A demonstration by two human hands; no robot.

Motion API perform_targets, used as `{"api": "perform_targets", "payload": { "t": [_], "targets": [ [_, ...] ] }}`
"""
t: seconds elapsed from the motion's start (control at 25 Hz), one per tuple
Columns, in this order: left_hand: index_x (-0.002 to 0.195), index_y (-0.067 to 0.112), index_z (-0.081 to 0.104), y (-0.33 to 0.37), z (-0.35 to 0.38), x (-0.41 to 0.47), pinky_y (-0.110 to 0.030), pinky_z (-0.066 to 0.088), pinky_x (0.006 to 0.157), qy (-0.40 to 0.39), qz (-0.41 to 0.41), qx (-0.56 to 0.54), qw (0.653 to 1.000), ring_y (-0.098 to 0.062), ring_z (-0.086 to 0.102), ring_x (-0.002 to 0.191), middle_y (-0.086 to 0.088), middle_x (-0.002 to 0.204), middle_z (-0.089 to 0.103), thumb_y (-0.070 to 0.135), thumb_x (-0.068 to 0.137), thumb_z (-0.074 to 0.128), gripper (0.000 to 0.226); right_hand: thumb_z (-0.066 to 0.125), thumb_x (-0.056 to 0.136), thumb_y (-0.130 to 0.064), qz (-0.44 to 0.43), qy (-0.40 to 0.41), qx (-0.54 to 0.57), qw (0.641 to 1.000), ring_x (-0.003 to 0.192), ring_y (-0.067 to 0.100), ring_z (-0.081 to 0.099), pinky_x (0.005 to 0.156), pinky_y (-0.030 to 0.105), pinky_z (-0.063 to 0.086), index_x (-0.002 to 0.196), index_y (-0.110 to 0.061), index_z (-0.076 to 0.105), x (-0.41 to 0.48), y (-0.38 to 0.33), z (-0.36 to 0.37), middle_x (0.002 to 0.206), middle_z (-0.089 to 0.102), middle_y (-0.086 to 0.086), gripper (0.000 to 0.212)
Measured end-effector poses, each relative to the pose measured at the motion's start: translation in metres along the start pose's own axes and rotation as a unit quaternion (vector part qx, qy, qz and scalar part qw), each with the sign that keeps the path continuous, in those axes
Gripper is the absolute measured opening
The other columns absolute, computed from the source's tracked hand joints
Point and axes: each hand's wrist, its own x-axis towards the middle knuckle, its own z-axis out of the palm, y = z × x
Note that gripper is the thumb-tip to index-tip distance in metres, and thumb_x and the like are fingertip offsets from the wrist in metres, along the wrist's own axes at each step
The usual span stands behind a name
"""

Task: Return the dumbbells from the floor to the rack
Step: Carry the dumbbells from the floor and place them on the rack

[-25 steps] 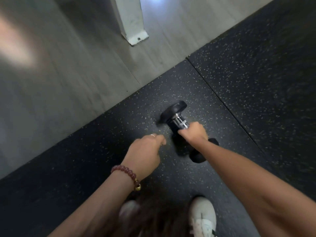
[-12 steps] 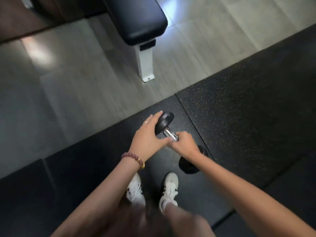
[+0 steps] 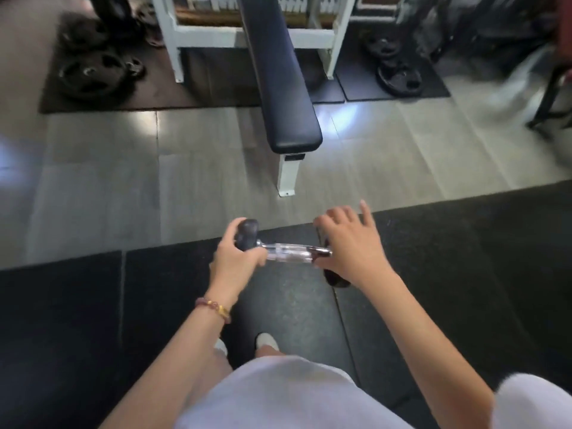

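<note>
Carrying stage, item 1: black-headed dumbbell (image 3: 288, 252) w/ chrome handle, clear of the floor, held roughly level in front of the person, above the black rubber mat (image 3: 464, 274). L hand (image 3: 238, 261) grips the L head, fingers and thumb curled round it. R hand (image 3: 349, 249) caps the R head, palm over it, fingers curved over the far edge, one finger sticking out straight; prob. the looser hold of the two. Handle bare btwn the hands. Step in hand, as judged: carry to the rack. To do it well: tuck the stray R finger in, or shift one hand onto the handle, since rounded heads likely give poor purchase; keep the bar level and close to the body; steer wide of the flat bench (image 3: 278, 72) dead ahead; lower into the rack slot, no dropping. Rack itself: not identifiable in view, so the person prob. has to turn to find it. Containers: none proper. White frame (image 3: 173, 38) behind the bench, contents too blurred to tell. Weight plates (image 3: 89, 72) piled on a dark mat L of the frame; second plate stack (image 3: 399, 72) on a mat to the R. No other dumbbell seen on the floor.
</note>
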Motion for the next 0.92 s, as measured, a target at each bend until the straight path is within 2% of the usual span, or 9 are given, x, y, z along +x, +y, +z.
{"api": "perform_targets", "payload": {
  "t": [0.08, 0.16, 0.2, 0.24, 0.28, 0.44, 0.6, 0.76, 0.92],
  "targets": [
    [0.106, 0.044, 0.057, -0.003, -0.011, -0.025, -0.037, 0.054, 0.067, 0.055, -0.023, -0.069, 0.996, -0.027, 0.061, 0.095, 0.0, 0.107, 0.065, 0.024, 0.035, 0.06, 0.074, 0.064, 0.073, -0.062, 0.085, -0.023, 0.226, 0.97, 0.121, 0.02, 0.047, 0.109, 0.045, 0.03, 0.131, -0.032, 0.039, -0.023, 0.018, -0.018, 0.134, 0.048, -0.001, 0.07],
    [0.106, 0.038, 0.058, -0.005, -0.023, -0.059, -0.026, 0.045, 0.058, 0.098, -0.028, -0.117, 0.988, -0.019, 0.058, 0.083, 0.003, 0.094, 0.063, 0.016, 0.041, 0.058, 0.069, 0.06, 0.08, -0.06, 0.128, -0.164, 0.586, 0.783, 0.112, 0.017, 0.051, 0.097, 0.042, 0.043, 0.131, -0.033, 0.035, -0.042, 0.009, -0.028, 0.137, 0.048, 0.0, 0.062],
    [0.106, 0.037, 0.058, -0.005, -0.031, -0.076, -0.025, 0.043, 0.057, 0.11, -0.028, -0.139, 0.984, -0.017, 0.056, 0.08, 0.005, 0.089, 0.061, 0.014, 0.043, 0.057, 0.066, 0.059, 0.082, -0.056, 0.139, -0.206, 0.678, 0.692, 0.111, 0.016, 0.053, 0.093, 0.045, 0.049, 0.131, -0.032, 0.035, -0.048, -0.002, -0.029, 0.136, 0.048, 0.0, 0.06],
    [0.104, 0.037, 0.058, -0.006, -0.04, -0.093, -0.025, 0.043, 0.057, 0.12, -0.027, -0.153, 0.98, -0.016, 0.055, 0.078, 0.005, 0.086, 0.059, 0.013, 0.045, 0.056, 0.064, 0.061, 0.081, -0.052, 0.139, -0.226, 0.718, 0.643, 0.111, 0.015, 0.053, 0.088, 0.047, 0.053, 0.133, -0.031, 0.036, -0.051, -0.015, -0.028, 0.133, 0.049, -0.002, 0.061],
    [0.101, 0.038, 0.058, -0.012, -0.051, -0.108, -0.026, 0.044, 0.059, 0.137, -0.026, -0.16, 0.977, -0.016, 0.055, 0.078, 0.004, 0.085, 0.059, 0.013, 0.046, 0.056, 0.061, 0.063, 0.078, -0.049, 0.13, -0.235, 0.73, 0.628, 0.111, 0.015, 0.054, 0.081, 0.045, 0.056, 0.134, -0.03, 0.038, -0.055, -0.031, -0.03, 0.13, 0.051, -0.003, 0.064],
    [0.095, 0.039, 0.061, -0.05, -0.113, -0.172, -0.038, 0.047, 0.071, 0.23, -0.028, -0.188, 0.954, -0.019, 0.054, 0.079, 0.004, 0.082, 0.059, 0.014, 0.048, 0.057, 0.053, 0.061, 0.071, -0.046, 0.061, -0.254, 0.708, 0.656, 0.105, 0.015, 0.056, 0.069, 0.036, 0.057, 0.109, -0.034, 0.05, -0.076, -0.109, -0.039, 0.116, 0.055, -0.004, 0.041],
    [0.085, 0.034, 0.059, -0.12, -0.189, -0.286, -0.039, 0.047, 0.071, 0.329, -0.04, -0.251, 0.909, -0.016, 0.051, 0.077, 0.003, 0.081, 0.055, 0.001, 0.065, 0.059, 0.039, 0.063, 0.077, -0.046, -0.044, -0.321, 0.621, 0.714, 0.104, 0.012, 0.056, 0.068, 0.036, 0.057, 0.11, -0.031, 0.051, -0.131, -0.236, -0.052, 0.113, 0.055, -0.004, 0.038],
    [0.079, 0.031, 0.055, -0.213, -0.264, -0.453, -0.05, 0.051, 0.078, 0.458, -0.117, -0.359, 0.805, -0.017, 0.052, 0.081, 0.004, 0.081, 0.054, -0.004, 0.074, 0.053, 0.035, 0.064, 0.081, -0.046, -0.133, -0.416, 0.535, 0.723, 0.081, 0.009, 0.059, 0.073, 0.036, 0.056, 0.107, -0.023, 0.055, -0.256, -0.4, -0.059, 0.088, 0.058, -0.006, 0.036],
    [0.09, 0.03, 0.056, -0.291, -0.301, -0.622, -0.047, 0.053, 0.076, 0.575, -0.142, -0.434, 0.679, -0.018, 0.051, 0.083, 0.002, 0.085, 0.053, -0.004, 0.077, 0.053, 0.037, 0.07, 0.076, -0.046, -0.237, -0.527, 0.436, 0.69, 0.063, 0.012, 0.056, 0.065, 0.029, 0.051, 0.079, -0.023, 0.06, -0.408, -0.535, -0.057, 0.068, 0.055, -0.003, 0.026]
  ]
}}
